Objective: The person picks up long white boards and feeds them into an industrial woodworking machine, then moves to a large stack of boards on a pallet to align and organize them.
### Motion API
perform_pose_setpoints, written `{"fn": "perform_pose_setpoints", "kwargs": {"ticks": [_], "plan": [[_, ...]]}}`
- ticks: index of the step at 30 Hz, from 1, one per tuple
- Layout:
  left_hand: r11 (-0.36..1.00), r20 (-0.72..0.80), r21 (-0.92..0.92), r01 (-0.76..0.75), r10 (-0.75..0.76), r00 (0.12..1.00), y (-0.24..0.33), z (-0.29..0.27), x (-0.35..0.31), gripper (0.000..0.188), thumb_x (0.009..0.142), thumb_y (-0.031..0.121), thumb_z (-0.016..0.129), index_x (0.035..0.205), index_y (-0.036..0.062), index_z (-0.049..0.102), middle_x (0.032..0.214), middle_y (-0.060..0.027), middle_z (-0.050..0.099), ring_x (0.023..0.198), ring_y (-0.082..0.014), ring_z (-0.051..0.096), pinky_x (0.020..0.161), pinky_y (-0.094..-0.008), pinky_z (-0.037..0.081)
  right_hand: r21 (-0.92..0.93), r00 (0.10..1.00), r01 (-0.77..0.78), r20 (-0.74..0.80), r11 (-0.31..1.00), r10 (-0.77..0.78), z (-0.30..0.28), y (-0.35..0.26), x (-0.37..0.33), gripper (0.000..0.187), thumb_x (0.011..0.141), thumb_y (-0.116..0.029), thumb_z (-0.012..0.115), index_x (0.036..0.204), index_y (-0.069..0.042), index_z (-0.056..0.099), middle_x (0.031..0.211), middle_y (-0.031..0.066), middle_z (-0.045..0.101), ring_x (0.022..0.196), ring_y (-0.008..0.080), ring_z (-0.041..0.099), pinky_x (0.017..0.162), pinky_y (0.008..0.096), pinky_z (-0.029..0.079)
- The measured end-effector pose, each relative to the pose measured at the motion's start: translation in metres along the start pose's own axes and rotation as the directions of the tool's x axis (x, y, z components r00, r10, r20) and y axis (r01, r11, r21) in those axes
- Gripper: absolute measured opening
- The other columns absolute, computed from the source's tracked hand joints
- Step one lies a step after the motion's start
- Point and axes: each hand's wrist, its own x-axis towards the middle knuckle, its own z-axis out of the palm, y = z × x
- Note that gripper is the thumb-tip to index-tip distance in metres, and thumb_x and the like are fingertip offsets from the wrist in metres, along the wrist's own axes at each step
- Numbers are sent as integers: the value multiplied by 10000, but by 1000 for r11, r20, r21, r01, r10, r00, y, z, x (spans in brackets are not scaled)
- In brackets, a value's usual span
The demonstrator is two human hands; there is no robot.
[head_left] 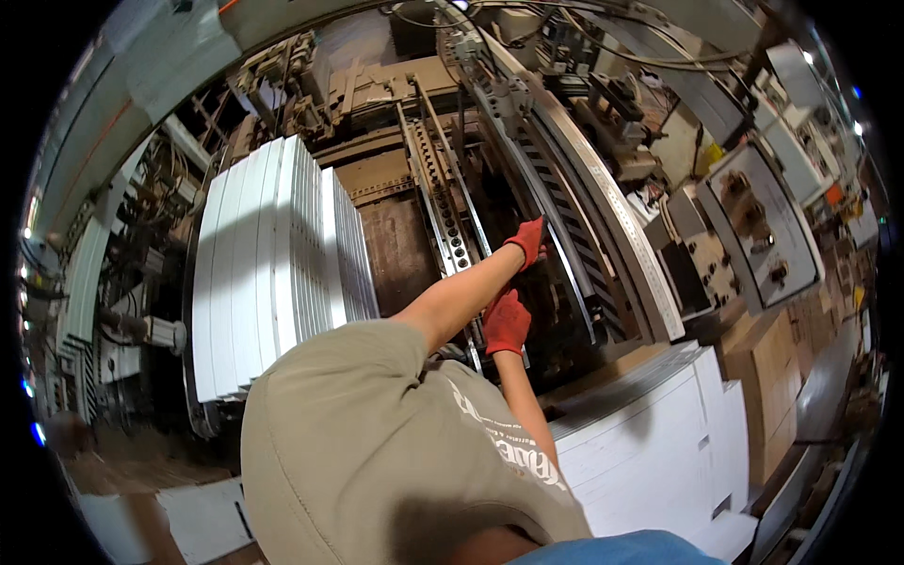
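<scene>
Both my arms reach forward into a machine, and each hand wears a red work glove. My left hand point(529, 243) is the farther one, beside a long dark rail point(551, 202). Its fingers look bent; what they grip is hidden. Nearer to me, my right hand point(507, 325) is curled in the gap between that rail and a perforated metal bar point(443, 202). Its fingertips are lost in the dark below the left wrist, so whatever it holds cannot be made out.
Tall stacks of white panels point(247, 254) stand on the left. More white sheets point(659, 424) lie at the lower right, near brown cartons point(761, 377). A control box point(761, 221) stands at the right. A pale metal beam point(612, 188) runs alongside the rail.
</scene>
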Motion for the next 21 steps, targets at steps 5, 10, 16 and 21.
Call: {"fn": "perform_pose_setpoints", "kwargs": {"ticks": [5, 10, 16, 21], "plan": [[990, 118, -142, -18, 35, 992, -4, -29, -90, 340, 913, 522, 568, 802, 212, 482, 648, 4, 406, 591, -203, 461, 544, -377, 410, 204, 997, -63, 64, 977, 51, -32, -14, 8, 226, 867, -206, 571, 1021, -43, 548, 1136, 226, 535, 882, 373, 626, 782, 470, 512], [980, 332, -189, 68, -1, 943, 18, -43, -110, 348, 909, 528, 570, 763, 226, 479, 689, 13, 479, 640, -193, 508, 585, -369, 459, 547, 859, -5, -426, 837, 284, -27, 24, 17, 285, 820, -78, 569, 1079, 14, 492, 1153, 212, 491, 1122, 361, 459, 1003, 434, 357], [985, 293, -167, 42, 8, 956, -6, -5, -109, 349, 878, 571, 584, 940, 231, 537, 759, 10, 559, 677, -221, 570, 617, -412, 504, 765, 772, -114, -334, 634, 541, -29, 65, 44, 361, 849, -55, 569, 1176, 41, 451, 1199, 177, 463, 1082, 257, 492, 914, 358, 423], [995, 208, -81, 58, -40, 977, -13, 39, -121, 408, 842, 599, 611, 952, 208, 582, 725, 16, 506, 641, -202, 504, 627, -396, 490, 937, 836, -81, -122, 341, 535, -39, 44, 31, 215, 871, -45, 539, 1075, -30, 477, 1012, 65, 504, 673, 120, 526, 608, 245, 450]]}}
